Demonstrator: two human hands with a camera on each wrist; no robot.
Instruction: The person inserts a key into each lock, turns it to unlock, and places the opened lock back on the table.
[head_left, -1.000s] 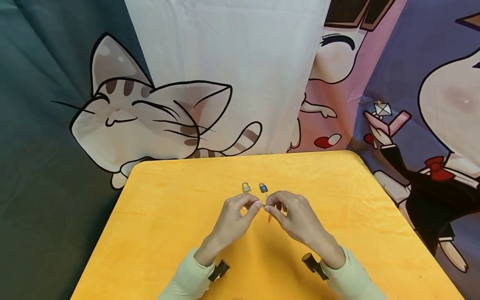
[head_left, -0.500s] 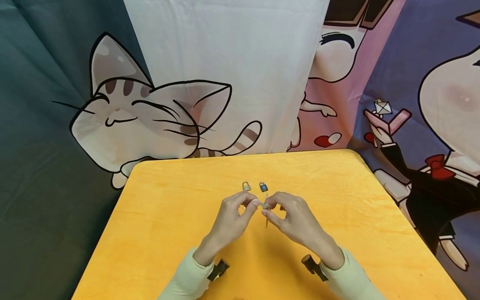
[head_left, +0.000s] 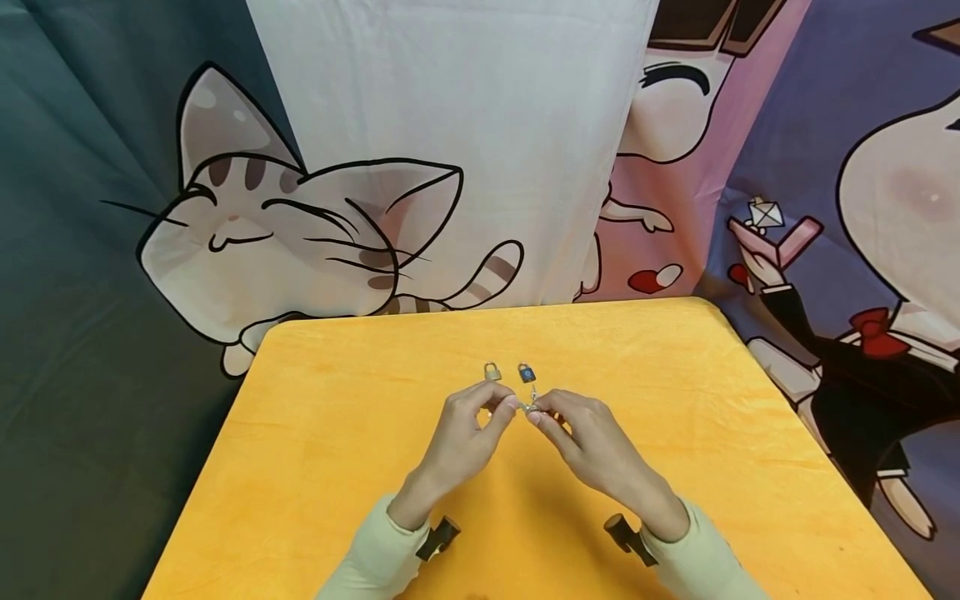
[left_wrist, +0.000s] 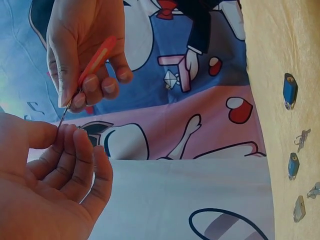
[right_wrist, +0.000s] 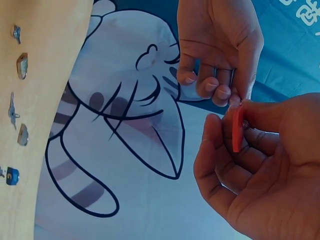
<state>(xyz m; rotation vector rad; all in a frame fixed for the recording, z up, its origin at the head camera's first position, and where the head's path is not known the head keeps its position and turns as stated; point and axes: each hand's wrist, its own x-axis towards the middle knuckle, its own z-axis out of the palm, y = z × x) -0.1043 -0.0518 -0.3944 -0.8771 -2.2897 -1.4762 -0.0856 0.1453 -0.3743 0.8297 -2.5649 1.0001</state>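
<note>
A: What's in the hands?
B: A thin metal piece [left_wrist: 63, 119], raised off the bench [head_left: 337, 467]; exact shape too small to read. An orange-red strip, [left_wrist: 97, 60] flat, long and smooth-looking, sits at its right-hand end.
A: Fingers?
B: Left hand [head_left: 467, 425]: thumb and fingertips drawn narrow, pinching the metal's far tip, the other fingers loosely curved. Right hand [head_left: 596, 433]: thumb and index pinch the metal just beyond the strip, which lies against the palm side.
A: Ground below?
B: Yellow cloth, soft nap, faintly mottled. Ahead of the hands, a pale metal padlock [head_left: 492, 374], boxy, with a curved shackle; near it, on the right, a blue padlock [head_left: 527, 375]. Small silvery keys [left_wrist: 302, 140], jagged in outline, near the padlocks.
A: Backdrop?
B: Printed fabric [head_left: 480, 100], lightly creased, with a black-outlined cat [head_left: 300, 242].
</note>
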